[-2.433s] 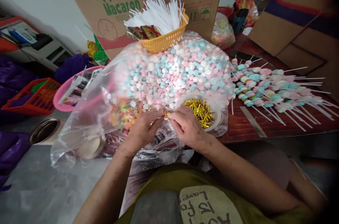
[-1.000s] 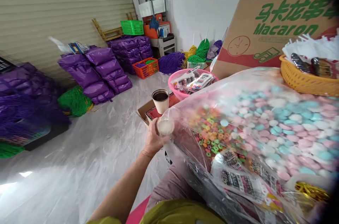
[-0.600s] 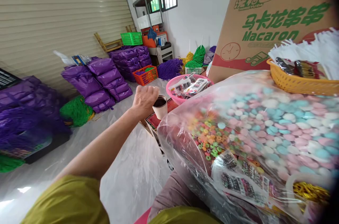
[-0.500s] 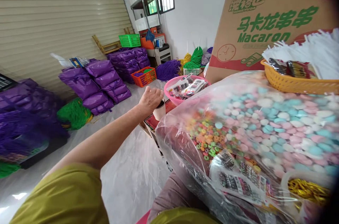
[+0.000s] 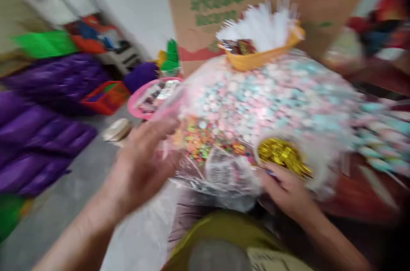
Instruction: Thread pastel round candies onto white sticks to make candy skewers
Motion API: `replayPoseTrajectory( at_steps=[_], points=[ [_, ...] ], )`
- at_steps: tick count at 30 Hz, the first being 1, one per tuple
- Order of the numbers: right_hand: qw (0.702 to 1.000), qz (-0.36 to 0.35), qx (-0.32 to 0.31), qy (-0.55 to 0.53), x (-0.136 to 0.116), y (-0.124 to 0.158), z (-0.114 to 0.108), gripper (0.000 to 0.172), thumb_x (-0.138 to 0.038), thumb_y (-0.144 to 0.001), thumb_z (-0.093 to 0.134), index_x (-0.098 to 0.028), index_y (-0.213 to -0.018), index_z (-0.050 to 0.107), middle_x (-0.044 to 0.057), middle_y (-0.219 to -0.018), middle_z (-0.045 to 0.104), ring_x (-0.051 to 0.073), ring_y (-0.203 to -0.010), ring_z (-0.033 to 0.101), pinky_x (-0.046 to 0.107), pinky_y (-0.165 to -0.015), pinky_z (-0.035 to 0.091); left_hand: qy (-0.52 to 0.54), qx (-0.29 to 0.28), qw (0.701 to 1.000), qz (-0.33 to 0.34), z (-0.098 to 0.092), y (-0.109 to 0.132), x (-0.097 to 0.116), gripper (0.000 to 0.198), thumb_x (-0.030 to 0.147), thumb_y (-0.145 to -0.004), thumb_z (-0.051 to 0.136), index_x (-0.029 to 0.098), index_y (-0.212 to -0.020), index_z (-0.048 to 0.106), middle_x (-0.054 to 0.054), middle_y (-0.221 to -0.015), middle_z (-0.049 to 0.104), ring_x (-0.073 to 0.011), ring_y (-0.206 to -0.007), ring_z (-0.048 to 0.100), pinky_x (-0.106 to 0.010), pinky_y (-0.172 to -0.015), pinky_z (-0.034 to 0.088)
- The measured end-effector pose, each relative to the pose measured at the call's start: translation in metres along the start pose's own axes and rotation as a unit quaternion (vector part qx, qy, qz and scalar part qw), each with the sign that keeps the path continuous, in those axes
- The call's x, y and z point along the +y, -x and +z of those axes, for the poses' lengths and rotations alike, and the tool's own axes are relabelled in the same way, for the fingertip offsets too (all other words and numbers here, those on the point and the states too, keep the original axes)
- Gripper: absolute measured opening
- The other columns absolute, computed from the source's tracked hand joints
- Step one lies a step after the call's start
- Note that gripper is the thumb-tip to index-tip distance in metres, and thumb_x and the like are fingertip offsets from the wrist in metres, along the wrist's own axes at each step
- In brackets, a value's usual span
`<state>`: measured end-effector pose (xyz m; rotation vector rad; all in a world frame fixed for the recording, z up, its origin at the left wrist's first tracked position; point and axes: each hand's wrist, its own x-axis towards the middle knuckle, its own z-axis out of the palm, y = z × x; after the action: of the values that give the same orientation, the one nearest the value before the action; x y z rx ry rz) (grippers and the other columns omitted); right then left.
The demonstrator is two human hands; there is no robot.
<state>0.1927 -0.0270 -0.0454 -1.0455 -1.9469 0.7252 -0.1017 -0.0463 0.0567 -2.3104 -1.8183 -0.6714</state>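
Observation:
My left hand (image 5: pixel 145 155), blurred by motion, is raised at the left edge of a large clear plastic bag (image 5: pixel 192 177). Its fingers are stretched out and hold nothing that I can see. The bag is filled with pink, white and blue candies (image 5: pixel 256 100) and small coloured rings (image 5: pixel 198 138). My right hand (image 5: pixel 285 185) is at the bag's front, by a tub of gold twist ties (image 5: pixel 278 151). Its fingers are closed near a small dark blue thing, too blurred to name. A printed clear packet (image 5: pixel 227 168) lies between the hands.
An orange basket (image 5: pixel 256 59) of white sticks stands behind the candies, before a cardboard box (image 5: pixel 208 19). To the left are a pink basin (image 5: pixel 141 111) with packets, a pale cup (image 5: pixel 118 130) and purple bundles (image 5: pixel 38 143). Candy skewers (image 5: pixel 384 134) lie at right.
My left hand has left the cup and moved toward the bag. My right hand has come into view by the gold ties. The view has turned to the right.

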Motion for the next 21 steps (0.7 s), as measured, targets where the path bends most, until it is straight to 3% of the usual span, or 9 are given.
replayPoseTrajectory(
  at_steps=[2,3,5,7,11,14,16,18,21],
  points=[
    [1.000,-0.020,-0.001,0.003,-0.006,-0.002,0.000,0.032,-0.034,-0.090,0.047,-0.021,-0.061,0.045,-0.002,-0.053,0.045,0.012,-0.049,0.044,0.024,-0.047,0.032,0.156,-0.042,0.984,0.075,0.037,0.002,0.051,0.067,0.054,-0.073,0.066,0.028,-0.131,0.044,-0.011,-0.126,0.056,-0.0307,-0.113,0.054,-0.042,-0.090,0.047],
    [1.000,-0.022,0.013,0.007,-0.006,-0.001,-0.002,0.033,-0.033,-0.090,0.047,-0.020,-0.060,0.042,-0.003,-0.054,0.042,0.011,-0.050,0.041,0.024,-0.048,0.030,0.221,-0.066,0.970,0.075,0.057,0.003,0.072,0.063,0.053,-0.071,0.069,0.027,-0.125,0.049,-0.011,-0.121,0.059,-0.0295,-0.108,0.056,-0.041,-0.086,0.049],
    [0.999,-0.016,0.033,0.016,-0.003,0.006,-0.012,0.036,-0.031,-0.090,0.048,-0.019,-0.059,0.037,-0.004,-0.055,0.036,0.009,-0.051,0.035,0.023,-0.049,0.027,0.334,-0.137,0.932,0.040,0.092,0.002,0.105,0.037,0.047,-0.076,0.067,0.024,-0.104,0.061,-0.006,-0.093,0.067,-0.0215,-0.082,0.062,-0.033,-0.068,0.051],
    [0.999,0.012,0.037,0.005,0.002,0.018,-0.027,0.035,-0.031,-0.089,0.051,-0.019,-0.059,0.037,-0.005,-0.056,0.036,0.009,-0.053,0.036,0.022,-0.050,0.027,0.410,-0.208,0.888,-0.006,0.116,-0.005,0.123,0.020,0.040,-0.080,0.062,0.021,-0.078,0.062,0.000,-0.065,0.060,-0.0134,-0.057,0.054,-0.025,-0.051,0.045],
    [0.997,0.024,0.025,-0.071,0.010,0.040,-0.054,0.017,-0.027,-0.088,0.054,-0.018,-0.074,0.052,-0.001,-0.068,0.051,0.010,-0.065,0.047,0.022,-0.059,0.036,0.506,-0.299,0.809,-0.033,0.131,-0.023,0.141,0.019,0.035,-0.075,0.067,0.019,-0.066,0.061,0.001,-0.059,0.060,-0.0113,-0.052,0.052,-0.022,-0.047,0.043],
    [0.994,0.004,0.092,-0.058,0.017,0.044,-0.059,0.017,-0.025,-0.089,0.050,-0.018,-0.074,0.052,-0.001,-0.067,0.050,0.010,-0.064,0.046,0.022,-0.059,0.035,0.546,-0.320,0.772,-0.050,0.132,-0.029,0.151,0.014,0.033,-0.072,0.069,0.020,-0.073,0.065,-0.001,-0.065,0.066,-0.0140,-0.057,0.059,-0.024,-0.051,0.048],
    [0.992,0.005,0.127,-0.019,0.020,0.043,-0.058,0.023,-0.028,-0.089,0.049,-0.018,-0.068,0.049,-0.002,-0.063,0.046,0.010,-0.061,0.043,0.023,-0.057,0.034,0.537,-0.298,0.788,-0.045,0.135,-0.029,0.155,0.013,0.034,-0.073,0.068,0.021,-0.071,0.065,0.000,-0.062,0.065,-0.0142,-0.054,0.058,-0.024,-0.048,0.048],
    [0.993,0.037,0.115,0.017,0.025,0.040,-0.060,0.031,-0.033,-0.089,0.048,-0.018,-0.062,0.045,-0.003,-0.059,0.044,0.009,-0.058,0.042,0.023,-0.056,0.033,0.497,-0.246,0.832,-0.002,0.140,-0.027,0.156,0.015,0.034,-0.076,0.065,0.022,-0.066,0.065,0.001,-0.058,0.064,-0.0145,-0.051,0.058,-0.025,-0.046,0.047],
    [0.972,0.186,0.094,0.111,0.044,0.034,-0.083,0.038,-0.040,-0.092,0.042,-0.017,-0.063,0.049,-0.002,-0.061,0.051,0.009,-0.059,0.047,0.021,-0.057,0.037,0.432,-0.128,0.890,0.065,0.149,-0.025,0.150,0.014,0.031,-0.078,0.064,0.023,-0.068,0.067,0.001,-0.062,0.068,-0.0157,-0.053,0.061,-0.026,-0.049,0.050]
  ],
)
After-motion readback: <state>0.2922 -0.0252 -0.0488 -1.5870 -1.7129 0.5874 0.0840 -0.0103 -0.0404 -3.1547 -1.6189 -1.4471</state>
